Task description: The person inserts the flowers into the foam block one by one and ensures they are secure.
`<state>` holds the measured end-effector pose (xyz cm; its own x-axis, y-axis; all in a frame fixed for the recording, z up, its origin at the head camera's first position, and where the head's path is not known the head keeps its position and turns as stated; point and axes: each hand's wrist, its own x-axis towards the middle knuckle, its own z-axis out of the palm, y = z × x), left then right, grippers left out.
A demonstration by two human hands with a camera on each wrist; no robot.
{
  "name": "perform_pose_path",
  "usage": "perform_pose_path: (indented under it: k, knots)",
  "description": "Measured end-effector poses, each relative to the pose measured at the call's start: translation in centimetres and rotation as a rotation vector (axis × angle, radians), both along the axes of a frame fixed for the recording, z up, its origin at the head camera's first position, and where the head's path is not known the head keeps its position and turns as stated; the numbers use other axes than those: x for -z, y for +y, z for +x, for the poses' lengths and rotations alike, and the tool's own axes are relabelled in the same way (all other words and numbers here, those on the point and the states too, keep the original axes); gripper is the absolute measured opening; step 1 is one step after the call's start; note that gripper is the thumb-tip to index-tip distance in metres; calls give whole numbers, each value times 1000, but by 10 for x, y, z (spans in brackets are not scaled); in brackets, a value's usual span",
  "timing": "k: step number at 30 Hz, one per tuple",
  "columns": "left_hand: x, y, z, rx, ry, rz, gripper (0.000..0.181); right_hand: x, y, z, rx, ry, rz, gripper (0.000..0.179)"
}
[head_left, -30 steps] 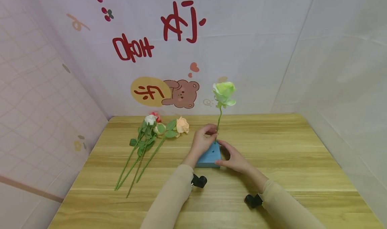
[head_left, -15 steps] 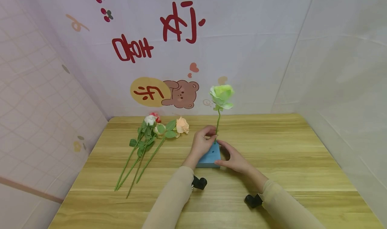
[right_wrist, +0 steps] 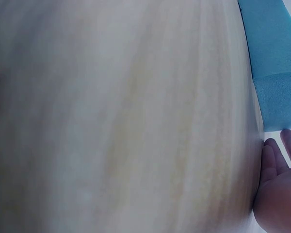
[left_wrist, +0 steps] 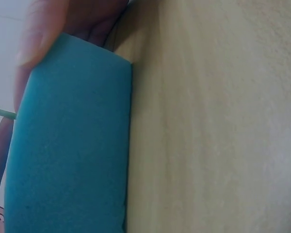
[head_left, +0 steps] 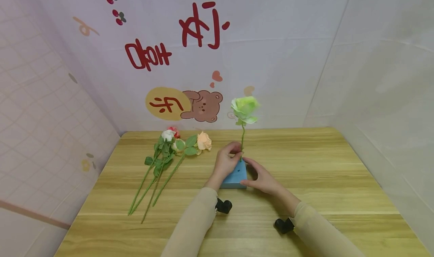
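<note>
A pale green artificial rose [head_left: 245, 109] stands nearly upright, the foot of its stem at the top of a blue foam block [head_left: 234, 179]. Low on that stem, my left hand [head_left: 226, 159] pinches it between thumb and fingers. My right hand [head_left: 266, 179] grips the block's right side, thumb at the near corner and a finger at the far one. A small dark hole shows in the block's top. The left wrist view has the block's near face [left_wrist: 72, 136] large, with the right thumb [left_wrist: 36, 43] at its edge. In the right wrist view, right-hand fingers [right_wrist: 281, 160] lie beside the block.
Several artificial roses lie on the wooden table [head_left: 305, 155] to the left, among them a white rose [head_left: 168, 135], a red rose [head_left: 174, 131] and a peach rose [head_left: 204, 141]. Their stems point toward the near edge. A printed cloth backdrop [head_left: 278, 61] rises behind the table.
The green rose's head has shifted left and slightly down, its stem leaning less to the right. Both hands and the block stay nearly in place.
</note>
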<state>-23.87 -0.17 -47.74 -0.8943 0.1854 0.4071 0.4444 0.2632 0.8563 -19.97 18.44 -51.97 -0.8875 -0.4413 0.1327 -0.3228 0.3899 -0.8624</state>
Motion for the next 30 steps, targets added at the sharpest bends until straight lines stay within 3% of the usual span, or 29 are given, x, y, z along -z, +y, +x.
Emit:
perform_pose_path:
  k: [4,11,18,30]
  knots:
    - [0,1,0,-11,-12,-14,20,-1,-1,1,-6,-1,-10,85]
    - [1,3,-2,-31,-6,-49,19,-37,-10,16,-7,-13,-16,80]
    - [2,4,-3,-40,7,-75,20,-4,-3,2,10,3,-22,82]
    - [2,5,-3,-44,39,-101,17,-2,-1,1,-7,-6,-29,82]
